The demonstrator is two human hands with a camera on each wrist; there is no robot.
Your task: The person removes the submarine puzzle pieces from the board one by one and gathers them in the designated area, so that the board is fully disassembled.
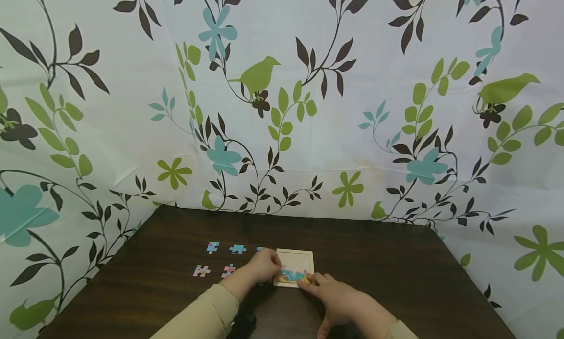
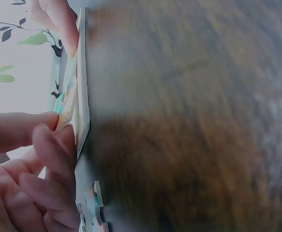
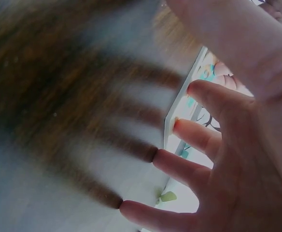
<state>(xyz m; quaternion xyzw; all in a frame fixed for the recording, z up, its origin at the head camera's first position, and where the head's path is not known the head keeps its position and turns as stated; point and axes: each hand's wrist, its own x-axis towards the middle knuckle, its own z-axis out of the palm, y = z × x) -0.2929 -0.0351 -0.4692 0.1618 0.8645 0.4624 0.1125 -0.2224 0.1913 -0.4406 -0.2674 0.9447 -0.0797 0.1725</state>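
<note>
A shallow pale wooden puzzle tray [image 1: 295, 257] lies on the dark table, with colourful jigsaw pieces [image 1: 288, 276] along its near side. At the tray's left, my left hand [image 1: 263, 264] pinches a puzzle piece [image 2: 62, 115] between thumb and finger; the piece sits tilted at the tray's near-left part. My right hand [image 1: 335, 297] is at the near-right corner with fingers spread. In the right wrist view some of its fingertips touch the tray's edge [image 3: 174, 113], while others rest on the table. The fingers partly hide the pieces.
Several loose jigsaw pieces lie left of the tray in two rows, among them a blue piece [image 1: 238, 249] and a pink one [image 1: 201, 270]. My left forearm hides part of that area. A patterned curtain [image 1: 308, 133] hangs behind the table [image 1: 374, 251].
</note>
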